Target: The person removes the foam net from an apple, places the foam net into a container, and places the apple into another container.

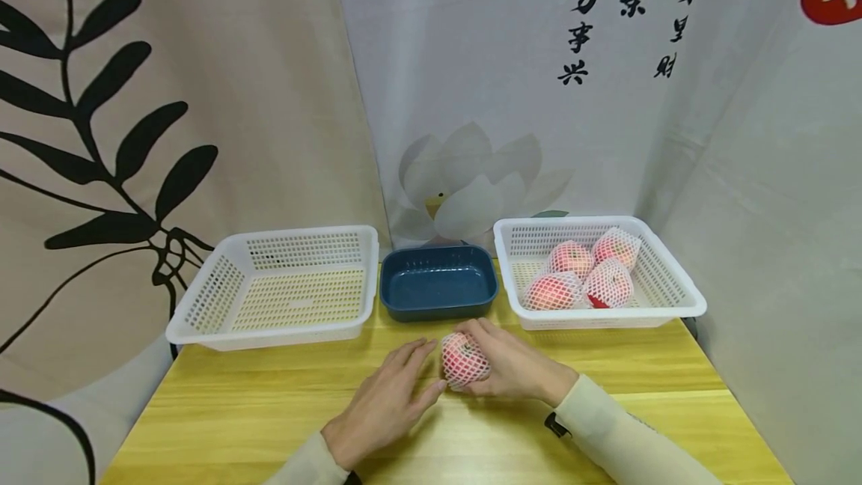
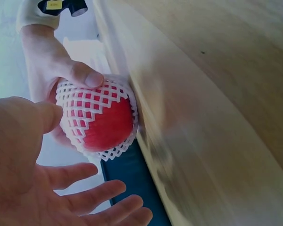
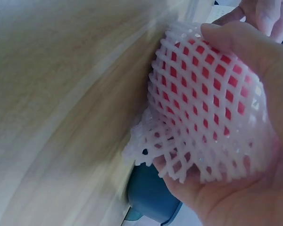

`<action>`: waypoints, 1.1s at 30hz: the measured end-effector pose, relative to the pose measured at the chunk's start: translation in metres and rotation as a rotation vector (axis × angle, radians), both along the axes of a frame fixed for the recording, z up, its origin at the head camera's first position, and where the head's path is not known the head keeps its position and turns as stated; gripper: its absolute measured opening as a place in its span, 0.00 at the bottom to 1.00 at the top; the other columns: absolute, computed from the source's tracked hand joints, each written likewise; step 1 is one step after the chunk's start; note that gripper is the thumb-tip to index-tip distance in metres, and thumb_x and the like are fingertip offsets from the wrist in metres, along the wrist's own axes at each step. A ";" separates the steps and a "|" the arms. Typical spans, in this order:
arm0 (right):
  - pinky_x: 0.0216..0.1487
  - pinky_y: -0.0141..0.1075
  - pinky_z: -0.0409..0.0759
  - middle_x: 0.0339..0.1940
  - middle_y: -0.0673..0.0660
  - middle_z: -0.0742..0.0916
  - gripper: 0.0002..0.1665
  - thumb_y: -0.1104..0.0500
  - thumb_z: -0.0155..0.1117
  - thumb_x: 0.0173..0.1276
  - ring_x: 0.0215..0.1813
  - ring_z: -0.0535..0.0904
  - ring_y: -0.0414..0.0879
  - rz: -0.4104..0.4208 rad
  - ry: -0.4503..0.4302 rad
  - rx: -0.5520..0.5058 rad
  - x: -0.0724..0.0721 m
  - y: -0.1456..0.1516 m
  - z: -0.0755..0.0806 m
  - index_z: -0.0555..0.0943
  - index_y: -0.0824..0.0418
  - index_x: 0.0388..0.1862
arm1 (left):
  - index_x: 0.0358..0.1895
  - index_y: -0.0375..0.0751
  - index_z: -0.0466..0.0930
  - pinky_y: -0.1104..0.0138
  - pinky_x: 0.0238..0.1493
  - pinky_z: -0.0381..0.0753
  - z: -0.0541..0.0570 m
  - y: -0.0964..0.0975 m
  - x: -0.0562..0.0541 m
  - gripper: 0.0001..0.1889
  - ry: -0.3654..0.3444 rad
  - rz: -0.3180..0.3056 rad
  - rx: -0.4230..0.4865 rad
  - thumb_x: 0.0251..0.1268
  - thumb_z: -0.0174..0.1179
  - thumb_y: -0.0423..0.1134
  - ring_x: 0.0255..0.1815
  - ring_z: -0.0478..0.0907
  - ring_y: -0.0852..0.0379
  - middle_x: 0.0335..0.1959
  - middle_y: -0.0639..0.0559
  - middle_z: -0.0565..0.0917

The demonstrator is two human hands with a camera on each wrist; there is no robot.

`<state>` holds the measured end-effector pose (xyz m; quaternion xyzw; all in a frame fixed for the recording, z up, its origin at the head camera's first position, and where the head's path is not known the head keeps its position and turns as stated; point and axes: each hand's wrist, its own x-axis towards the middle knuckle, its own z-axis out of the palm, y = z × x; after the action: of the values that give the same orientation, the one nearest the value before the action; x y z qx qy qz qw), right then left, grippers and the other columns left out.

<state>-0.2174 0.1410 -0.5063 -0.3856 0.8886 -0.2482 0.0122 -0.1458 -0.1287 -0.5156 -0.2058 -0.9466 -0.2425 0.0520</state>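
Observation:
A red apple (image 1: pixel 465 359) in a white foam net (image 3: pixel 203 94) is at the middle of the table's near part. My right hand (image 1: pixel 515 365) grips it from the right, thumb and fingers curled round the net. In the left wrist view, part of the apple's bare red skin (image 2: pixel 111 125) shows where the net ends. My left hand (image 1: pixel 387 399) is held just left of the apple with its fingers extended. Its thumb comes close to the net; whether they touch I cannot tell.
Behind the hands stands a dark blue dish (image 1: pixel 438 314). To its right, a white basket (image 1: pixel 606 318) holds several netted fruits (image 1: pixel 609 283). On its left is another white basket (image 1: pixel 269 337). The wooden table (image 1: pixel 222 418) meets a printed cloth (image 1: pixel 438 58) at the back.

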 end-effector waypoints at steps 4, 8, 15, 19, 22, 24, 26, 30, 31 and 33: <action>0.67 0.47 0.94 0.69 0.59 0.87 0.53 0.54 0.95 0.60 0.64 0.90 0.51 0.007 0.019 -0.022 0.000 0.002 -0.001 0.75 0.60 0.79 | 0.89 0.46 0.72 0.41 0.74 0.90 -0.001 0.002 -0.002 0.35 0.006 -0.002 0.008 0.91 0.63 0.58 0.82 0.82 0.37 0.83 0.38 0.81; 0.68 0.50 0.94 0.71 0.61 0.87 0.54 0.54 0.95 0.60 0.65 0.90 0.53 0.005 0.023 -0.031 0.001 0.005 -0.002 0.75 0.63 0.80 | 0.88 0.44 0.74 0.42 0.75 0.90 -0.002 0.003 -0.004 0.34 0.010 -0.003 0.014 0.91 0.64 0.57 0.80 0.84 0.37 0.81 0.37 0.82; 0.70 0.49 0.93 0.72 0.59 0.87 0.55 0.52 0.94 0.60 0.66 0.89 0.50 -0.021 0.008 -0.056 0.003 0.008 0.001 0.74 0.60 0.81 | 0.85 0.43 0.76 0.44 0.75 0.90 -0.002 0.004 -0.006 0.32 0.006 -0.005 0.037 0.91 0.65 0.55 0.77 0.86 0.39 0.79 0.38 0.85; 0.69 0.46 0.93 0.71 0.57 0.87 0.55 0.52 0.95 0.59 0.65 0.88 0.48 -0.018 0.027 -0.096 0.005 0.008 0.004 0.75 0.60 0.81 | 0.84 0.43 0.79 0.46 0.75 0.90 -0.002 0.005 -0.006 0.30 0.020 0.001 0.062 0.90 0.67 0.53 0.75 0.88 0.42 0.76 0.41 0.87; 0.69 0.45 0.93 0.70 0.56 0.88 0.55 0.52 0.95 0.58 0.65 0.88 0.46 0.001 0.027 -0.129 0.006 0.006 0.007 0.75 0.60 0.80 | 0.82 0.44 0.81 0.47 0.73 0.92 -0.002 0.004 -0.006 0.28 0.028 0.011 0.105 0.88 0.69 0.50 0.72 0.90 0.44 0.74 0.44 0.89; 0.69 0.44 0.93 0.69 0.55 0.88 0.55 0.53 0.94 0.59 0.65 0.88 0.45 0.014 0.022 -0.151 0.007 0.005 0.009 0.75 0.60 0.81 | 0.80 0.45 0.83 0.48 0.70 0.93 -0.002 0.005 -0.006 0.26 0.035 0.014 0.146 0.87 0.71 0.48 0.69 0.91 0.45 0.72 0.45 0.90; 0.69 0.43 0.92 0.70 0.55 0.88 0.55 0.53 0.94 0.59 0.65 0.88 0.45 0.025 0.024 -0.165 0.007 0.004 0.011 0.75 0.61 0.81 | 0.78 0.44 0.84 0.49 0.67 0.94 -0.001 0.005 -0.006 0.25 0.044 0.011 0.185 0.86 0.72 0.47 0.66 0.92 0.46 0.69 0.46 0.91; 0.70 0.45 0.92 0.70 0.55 0.88 0.55 0.54 0.93 0.57 0.66 0.88 0.45 0.018 0.046 -0.182 0.008 0.006 0.016 0.75 0.62 0.81 | 0.77 0.43 0.85 0.51 0.65 0.95 0.002 0.008 -0.007 0.25 0.057 -0.010 0.273 0.84 0.74 0.44 0.64 0.92 0.48 0.68 0.46 0.91; 0.71 0.45 0.92 0.70 0.55 0.88 0.56 0.54 0.93 0.57 0.67 0.87 0.46 0.015 0.052 -0.183 0.009 0.007 0.018 0.74 0.62 0.81 | 0.77 0.43 0.85 0.52 0.64 0.95 0.003 0.009 -0.008 0.25 0.060 -0.015 0.298 0.84 0.74 0.43 0.63 0.92 0.48 0.68 0.46 0.91; 0.71 0.46 0.92 0.71 0.55 0.88 0.56 0.54 0.93 0.57 0.67 0.88 0.46 0.013 0.062 -0.187 0.009 0.008 0.022 0.74 0.62 0.82 | 0.77 0.44 0.86 0.53 0.63 0.96 0.006 0.010 -0.009 0.25 0.071 -0.025 0.347 0.82 0.75 0.39 0.62 0.93 0.48 0.67 0.45 0.91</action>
<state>-0.2087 0.1489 -0.4847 -0.3984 0.8589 -0.3179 -0.0499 -0.1547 -0.1187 -0.5101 -0.2139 -0.8854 -0.3956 0.1173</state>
